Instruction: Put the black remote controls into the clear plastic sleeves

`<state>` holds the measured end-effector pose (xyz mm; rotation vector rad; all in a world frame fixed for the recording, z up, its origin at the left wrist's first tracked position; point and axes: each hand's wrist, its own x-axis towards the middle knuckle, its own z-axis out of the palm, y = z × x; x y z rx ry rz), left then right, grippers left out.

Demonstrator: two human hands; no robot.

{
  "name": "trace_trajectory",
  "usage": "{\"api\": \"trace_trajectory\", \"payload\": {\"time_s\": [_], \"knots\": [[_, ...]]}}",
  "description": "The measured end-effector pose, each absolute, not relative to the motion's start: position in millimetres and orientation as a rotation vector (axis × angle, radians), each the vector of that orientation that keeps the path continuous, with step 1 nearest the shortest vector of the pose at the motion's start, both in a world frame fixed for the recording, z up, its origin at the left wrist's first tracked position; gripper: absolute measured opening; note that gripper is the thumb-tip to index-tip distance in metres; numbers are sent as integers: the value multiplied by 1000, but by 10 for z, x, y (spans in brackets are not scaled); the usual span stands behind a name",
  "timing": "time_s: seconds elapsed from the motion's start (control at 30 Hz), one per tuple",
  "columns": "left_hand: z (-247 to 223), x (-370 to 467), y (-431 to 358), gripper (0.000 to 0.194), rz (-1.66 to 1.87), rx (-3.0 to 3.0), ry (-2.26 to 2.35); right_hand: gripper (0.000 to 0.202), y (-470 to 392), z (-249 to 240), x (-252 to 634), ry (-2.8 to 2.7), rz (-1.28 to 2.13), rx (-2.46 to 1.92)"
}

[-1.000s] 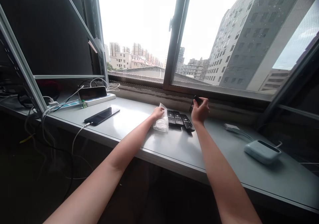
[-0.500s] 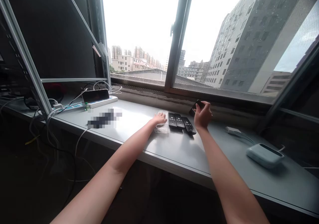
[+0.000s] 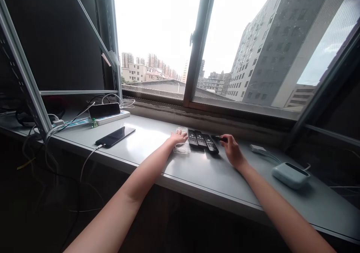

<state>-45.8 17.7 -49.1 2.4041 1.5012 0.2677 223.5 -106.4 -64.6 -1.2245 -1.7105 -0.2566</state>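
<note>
My left hand (image 3: 179, 136) lies with fingers spread on a clear plastic bag (image 3: 182, 148), pressing it to the desk. Right beside the bag, three black remote controls (image 3: 201, 138) lie in a row with their buttons up; the rightmost (image 3: 210, 144) is slightly turned. My right hand (image 3: 232, 149) is low over the desk, to the right of the remotes, its fingers closed on a slim black object (image 3: 217, 137). Most of that object is hidden by the fingers, and whether it touches the desk I cannot tell.
A phone (image 3: 115, 136) with a white cable lies on the left. Behind it, another dark phone (image 3: 104, 110) leans by a power strip (image 3: 114, 117) near a small green bottle (image 3: 93, 123). On the right sit a white plug (image 3: 257, 148) and a pale blue device (image 3: 291, 175). A window borders the back.
My right hand has come down from near the window sill to the desk beside the remotes, the black object still in its fingers. My left hand stays on the bag. The view has shifted slightly.
</note>
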Motion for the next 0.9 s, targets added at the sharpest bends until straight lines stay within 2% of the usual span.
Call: {"api": "trace_trajectory", "payload": {"time_s": [0.13,0.33,0.43,0.53,0.63,0.73,0.9], "knots": [[-518,-447,190,58,284,2416,1502,26,-1131,-647,2171,-1791,-257,-1255],[-508,-444,179,55,346,2406,1479,41,-1154,-584,2168,-1803,-239,-1449],[-417,-460,122,49,618,2430,1459,47,-1138,-587,2241,-1676,-261,-1632],[-312,-525,83,48,1052,2404,1501,52,-1081,-619,2327,-1485,-259,-1737],[-267,-640,114,45,1311,2338,1551,53,-986,-672,2401,-1350,-89,-1825],[-281,-756,206,41,1273,2399,1582,48,-877,-709,2450,-1395,138,-1798],[-312,-863,388,38,987,2613,1678,42,-787,-729,2501,-1421,321,-1705]]}}
